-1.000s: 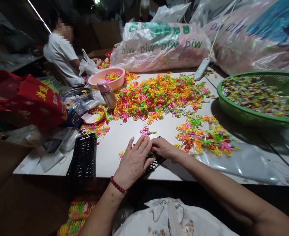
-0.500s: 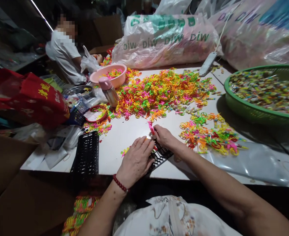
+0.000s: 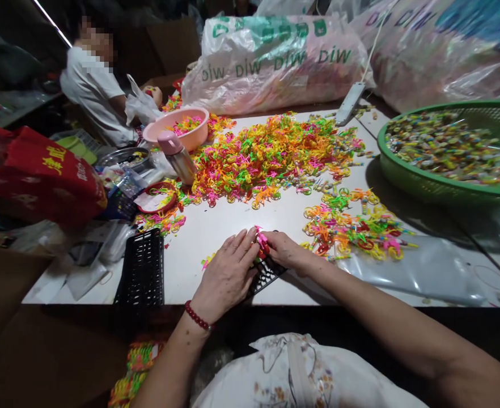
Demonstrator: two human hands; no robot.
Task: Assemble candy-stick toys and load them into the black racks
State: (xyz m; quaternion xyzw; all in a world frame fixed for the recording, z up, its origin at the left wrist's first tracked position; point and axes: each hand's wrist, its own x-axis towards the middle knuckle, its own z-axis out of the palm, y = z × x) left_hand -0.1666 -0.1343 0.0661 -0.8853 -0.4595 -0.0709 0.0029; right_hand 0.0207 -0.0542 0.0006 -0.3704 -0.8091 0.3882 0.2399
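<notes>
My left hand [image 3: 228, 273], with a red bead bracelet at the wrist, lies flat with fingers stretched over a black plastic grid tray [image 3: 266, 274] near the table's front edge. My right hand [image 3: 284, 251] is beside it, its fingers pinched on a small pink plastic piece [image 3: 261, 239] held over the tray. A small heap of assembled coloured pieces [image 3: 352, 226] lies just right of my hands. A large pile of loose neon plastic pieces [image 3: 267, 156] covers the table's middle.
A second black grid tray [image 3: 143, 272] sits at the left front edge. A green basket [image 3: 407, 178] of pieces stands at right, a pink bowl [image 3: 177, 126] and pink bottle [image 3: 176, 155] at left. Big plastic sacks [image 3: 275, 62] line the back. Another person [image 3: 92, 90] sits far left beside a red bag [image 3: 37, 175].
My right hand reached forward, picked up a pink piece, and has come back with it over the black tray. My left hand stayed on the tray.
</notes>
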